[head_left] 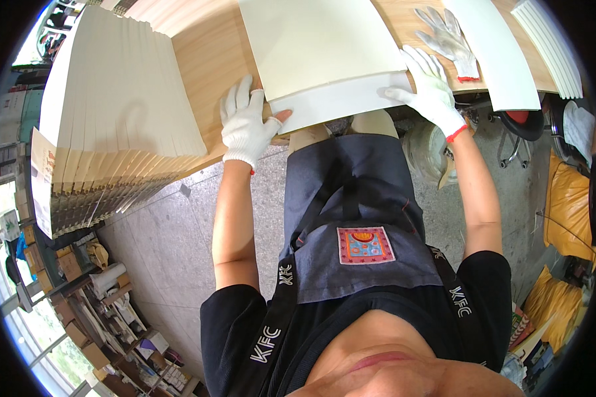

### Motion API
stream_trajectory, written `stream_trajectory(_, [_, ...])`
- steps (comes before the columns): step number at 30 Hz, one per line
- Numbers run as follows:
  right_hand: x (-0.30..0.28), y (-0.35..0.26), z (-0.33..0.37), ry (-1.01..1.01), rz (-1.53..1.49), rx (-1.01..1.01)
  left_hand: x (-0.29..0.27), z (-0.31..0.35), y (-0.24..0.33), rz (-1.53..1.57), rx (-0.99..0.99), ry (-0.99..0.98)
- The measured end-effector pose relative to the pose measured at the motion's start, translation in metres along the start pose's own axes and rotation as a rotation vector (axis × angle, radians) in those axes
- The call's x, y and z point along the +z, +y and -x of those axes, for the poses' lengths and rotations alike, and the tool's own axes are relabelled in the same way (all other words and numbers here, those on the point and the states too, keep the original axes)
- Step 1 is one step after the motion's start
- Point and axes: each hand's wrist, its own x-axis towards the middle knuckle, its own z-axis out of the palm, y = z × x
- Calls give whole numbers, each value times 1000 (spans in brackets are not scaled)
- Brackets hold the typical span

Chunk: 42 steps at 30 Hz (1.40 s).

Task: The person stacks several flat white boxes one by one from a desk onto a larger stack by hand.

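On the wooden table before me lies a large cream sheet (321, 43), with a white strip (341, 100) along its near edge, reaching over the table's front. My left hand (244, 126), in a white knit glove with the thumb tip and one fingertip bare, rests at the strip's left end. Its fingers are spread, and the thumb touches the strip's corner. My right hand (429, 91), in a white glove with a red cuff, lies open at the right corner. Its thumb reaches over the strip, while its fingers point away along the sheet's side. Neither hand grips anything visible.
A tall stack of cream boards (122, 92) stands at left. To the right lie a loose white glove (447, 40), a long white panel (500, 56) and a pile of narrow white strips (549, 46). Beneath the table are a round container (427, 152) and a wheeled stool (520, 129).
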Motion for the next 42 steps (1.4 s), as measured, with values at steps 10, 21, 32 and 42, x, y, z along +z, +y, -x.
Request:
stream_trajectory(10, [-4,-2,3,-20,-13,13,-4,5,6,15,-17,-36])
stream_trajectory(21, [-8,-3,4,-8,-39,34,-34,-13,65,117,220,-88])
stream_trajectory(32, [-23,-1,-24,331,-185,-479,-39,-18,65,44,287,-40])
stream_trajectory(42, [-62,-24,-94,-516,-281,-154,-40,-63,38,219,-61,-268])
